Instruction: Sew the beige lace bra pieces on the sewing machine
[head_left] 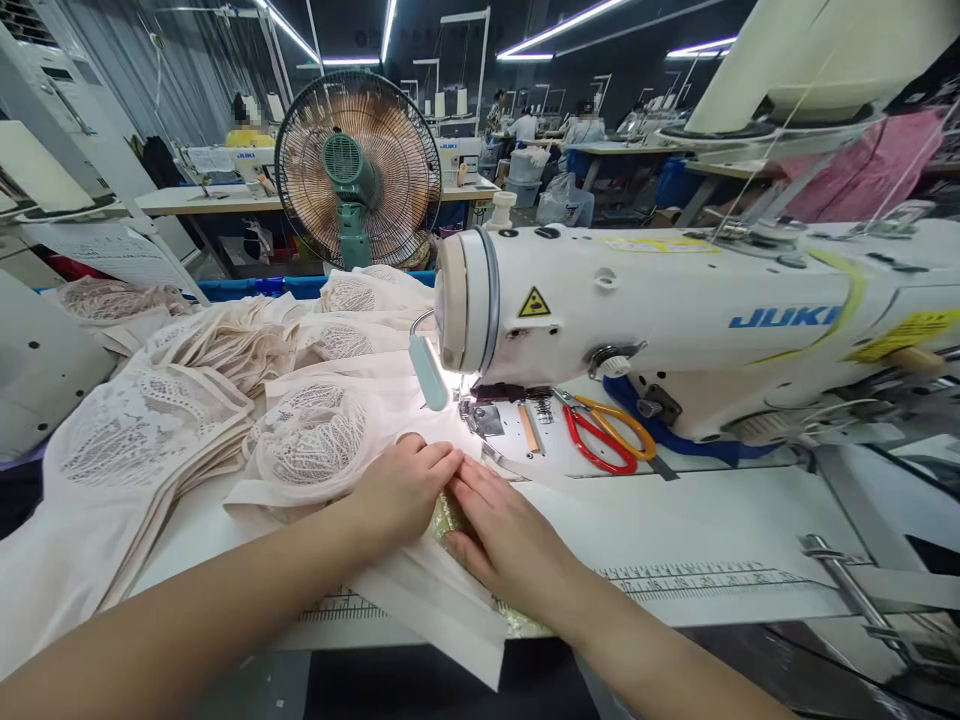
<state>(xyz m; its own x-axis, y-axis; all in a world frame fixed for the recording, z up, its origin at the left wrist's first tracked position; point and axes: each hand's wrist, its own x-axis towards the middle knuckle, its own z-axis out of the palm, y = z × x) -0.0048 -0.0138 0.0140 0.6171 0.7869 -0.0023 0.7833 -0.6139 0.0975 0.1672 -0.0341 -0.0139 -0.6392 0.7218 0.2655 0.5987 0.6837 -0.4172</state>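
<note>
My left hand [409, 487] lies on a cream lace-and-fabric garment piece [322, 440], fingers curled and pressed down on its edge. My right hand [506, 535] rests beside it, fingers together, pressing a strip of yellowish lace trim [448, 518] onto the fabric. Both hands meet just in front of the presser foot [474, 412] of a white JUKI sewing machine [675, 310]. The fabric runs from the needle area toward the table's front edge.
Stacks of similar lace pieces [150, 430] fill the left of the table. Red-and-orange scissors [604, 435] lie under the machine arm. A standing fan [358, 170] is behind. A printed ruler [697, 578] runs along the table. Other people sit at distant machines.
</note>
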